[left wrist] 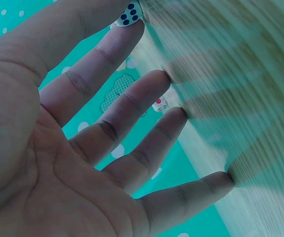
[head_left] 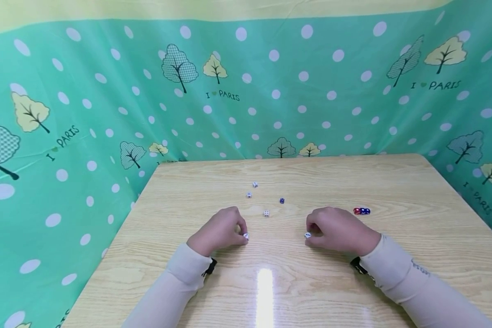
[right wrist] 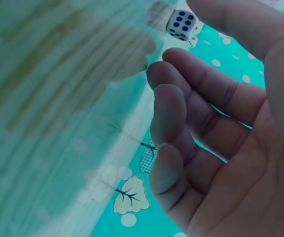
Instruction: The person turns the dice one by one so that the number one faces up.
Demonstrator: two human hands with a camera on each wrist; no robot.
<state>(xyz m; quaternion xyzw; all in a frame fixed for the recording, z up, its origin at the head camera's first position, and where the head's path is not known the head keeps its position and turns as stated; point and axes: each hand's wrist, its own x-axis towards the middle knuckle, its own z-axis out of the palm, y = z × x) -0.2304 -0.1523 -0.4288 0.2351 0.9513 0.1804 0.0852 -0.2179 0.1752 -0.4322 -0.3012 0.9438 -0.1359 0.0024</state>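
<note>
My left hand (head_left: pixel 225 230) pinches a white die (head_left: pixel 246 236) between thumb and index finger, low over the wooden table. In the left wrist view the die (left wrist: pixel 129 15) shows dark pips, and the other fingers are spread with their tips at the tabletop. Across from it, my right hand (head_left: pixel 338 230) is around another white die (head_left: pixel 308 235). The right wrist view has this die (right wrist: pixel 182 24) beside the thumb tip, with a gap between it and the index fingertip; the fingers are loosely bent.
Farther back on the wooden table (head_left: pixel 197 182) lie white dice (head_left: pixel 266 213), (head_left: pixel 249 195), (head_left: pixel 255 185) and a dark blue die (head_left: pixel 282 201). A short row of red and blue dice (head_left: pixel 362 211) lies beyond my right hand. A green patterned cloth (head_left: pixel 270 91) hangs behind the table.
</note>
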